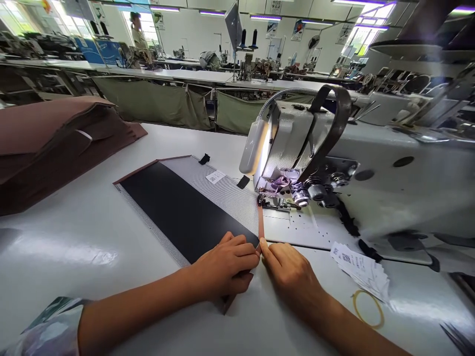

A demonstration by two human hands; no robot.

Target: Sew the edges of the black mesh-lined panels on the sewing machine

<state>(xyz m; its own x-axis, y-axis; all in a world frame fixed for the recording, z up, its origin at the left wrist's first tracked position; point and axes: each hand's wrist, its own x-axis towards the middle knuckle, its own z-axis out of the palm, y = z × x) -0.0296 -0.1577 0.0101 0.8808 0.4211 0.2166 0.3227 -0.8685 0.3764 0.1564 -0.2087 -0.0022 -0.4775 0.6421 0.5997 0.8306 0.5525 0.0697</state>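
Observation:
A flat panel of grey mesh with a black sheet [185, 210] on it lies on the white table in front of a sewing machine [315, 163]. A brown binding strip [261, 222] runs along its right edge up to the presser foot [264, 200]. My left hand [224, 267] rests palm down on the panel's near corner, fingers bent and pressed on the fabric. My right hand [289, 272] lies beside it, its fingertips pinched on the near end of the brown strip. The two hands almost touch.
A pile of brown fabric pieces [55, 143] sits at the left. A fan of white labels [361, 267] and a rubber band [367, 309] lie at the right. Small black tabs [243, 182] lie near the machine. Other sewing tables and a person stand far behind.

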